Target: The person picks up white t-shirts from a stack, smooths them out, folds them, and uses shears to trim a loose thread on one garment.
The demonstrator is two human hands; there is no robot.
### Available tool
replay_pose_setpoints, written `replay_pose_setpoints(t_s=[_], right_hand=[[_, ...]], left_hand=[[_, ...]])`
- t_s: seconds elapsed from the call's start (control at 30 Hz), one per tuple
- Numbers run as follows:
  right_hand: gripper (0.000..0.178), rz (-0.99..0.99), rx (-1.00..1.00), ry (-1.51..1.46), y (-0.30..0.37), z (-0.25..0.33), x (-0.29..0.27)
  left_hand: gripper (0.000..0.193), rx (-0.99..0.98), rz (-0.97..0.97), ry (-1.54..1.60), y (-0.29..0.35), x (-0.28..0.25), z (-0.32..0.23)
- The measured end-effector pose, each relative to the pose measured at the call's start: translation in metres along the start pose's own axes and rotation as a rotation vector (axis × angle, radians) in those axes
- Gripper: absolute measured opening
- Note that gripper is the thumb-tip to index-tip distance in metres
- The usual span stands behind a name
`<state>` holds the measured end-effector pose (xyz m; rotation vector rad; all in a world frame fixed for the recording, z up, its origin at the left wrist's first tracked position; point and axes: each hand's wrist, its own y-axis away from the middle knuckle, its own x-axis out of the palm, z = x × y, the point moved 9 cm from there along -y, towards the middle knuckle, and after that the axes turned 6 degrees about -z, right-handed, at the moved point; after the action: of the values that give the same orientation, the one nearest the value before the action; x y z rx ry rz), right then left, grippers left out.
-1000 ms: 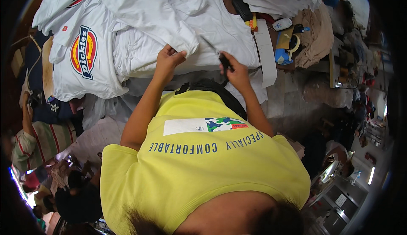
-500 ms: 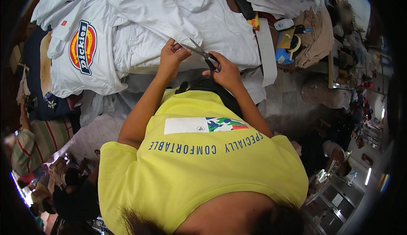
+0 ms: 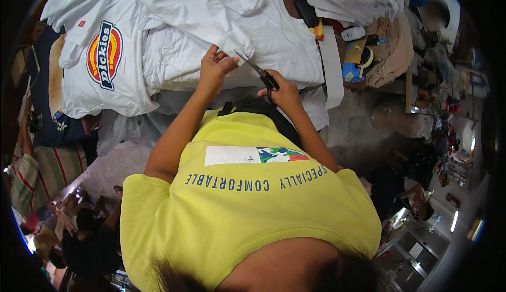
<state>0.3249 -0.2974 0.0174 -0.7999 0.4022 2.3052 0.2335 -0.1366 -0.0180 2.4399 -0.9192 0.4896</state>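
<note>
Right hand: grip wrapped round scissors, blades near white garment's edge. Left hand at same edge; pinch unclear. Garment atop white heap. Work apparently mid-course; share finished or left, untellable.

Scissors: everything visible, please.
The scissors have slim, silvery blades that look like metal and black handles, perhaps plastic. The right hand grips the handles. They slant, tips up and to the left, over the white cloth near its front edge, just right of the left hand. The blades look closed or nearly so; whether the tips touch cloth is unclear.
</note>
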Motion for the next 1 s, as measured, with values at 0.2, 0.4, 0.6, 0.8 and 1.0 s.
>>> replay_pose_setpoints(t_s=[0.2, 0.4, 0.6, 0.8, 1.0], right_hand=[[0.054, 0.058, 0.05, 0.078, -0.012, 0.021, 0.002], [0.051, 0.018, -0.009, 0.011, -0.011, 0.007, 0.006], [0.052, -0.044, -0.072, 0.017, -0.01, 0.008, 0.004], [0.064, -0.014, -0.053, 0.133, -0.023, 0.026, 0.006], [0.064, -0.001, -0.014, 0.083, -0.021, 0.013, 0.011]], left_hand=[[0.039, 0.01, 0.038, -0.013, 0.004, 0.007, -0.005], [0.046, -0.006, 0.047, -0.013, 0.003, 0.007, -0.007], [0.054, 0.053, 0.012, 0.028, -0.003, 0.004, -0.015], [0.063, 0.071, 0.039, 0.026, -0.005, 0.005, -0.015], [0.063, 0.062, 0.042, 0.034, -0.003, 0.009, -0.018]])
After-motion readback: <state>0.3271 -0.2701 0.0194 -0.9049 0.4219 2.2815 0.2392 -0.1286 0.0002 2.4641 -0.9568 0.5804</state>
